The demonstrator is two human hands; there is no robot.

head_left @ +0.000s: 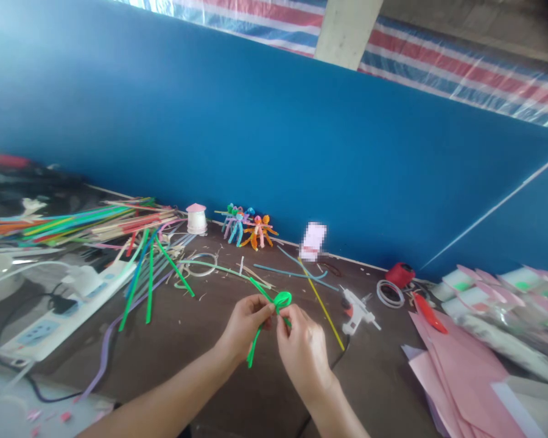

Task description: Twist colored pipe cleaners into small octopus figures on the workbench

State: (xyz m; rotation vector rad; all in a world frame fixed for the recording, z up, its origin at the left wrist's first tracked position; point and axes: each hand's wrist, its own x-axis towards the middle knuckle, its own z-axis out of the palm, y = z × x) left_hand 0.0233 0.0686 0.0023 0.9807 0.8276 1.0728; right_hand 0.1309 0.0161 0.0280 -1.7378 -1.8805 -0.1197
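My left hand (pixel 247 323) and my right hand (pixel 302 354) meet over the dark brown tabletop (pixel 210 377). Between their fingertips they pinch a bright green pipe cleaner (pixel 274 302), twisted into a small looped knot (pixel 282 299) at the top. Its loose end hangs below my left hand, and a longer end runs up and left. A straight yellow stem (pixel 320 302) lies just right of my right hand, not touching it. A white hot glue gun (pixel 357 310) rests beyond that.
Bundled multicoloured pipe cleaners (pixel 80 223) and loose green stems (pixel 150 280) lie left, near a white power strip (pixel 68 310). Small pipe-cleaner figures (pixel 249 228) stand against a blue board (pixel 256 121). Pink paper sheets (pixel 456 377) and a red spool (pixel 399 275) lie right.
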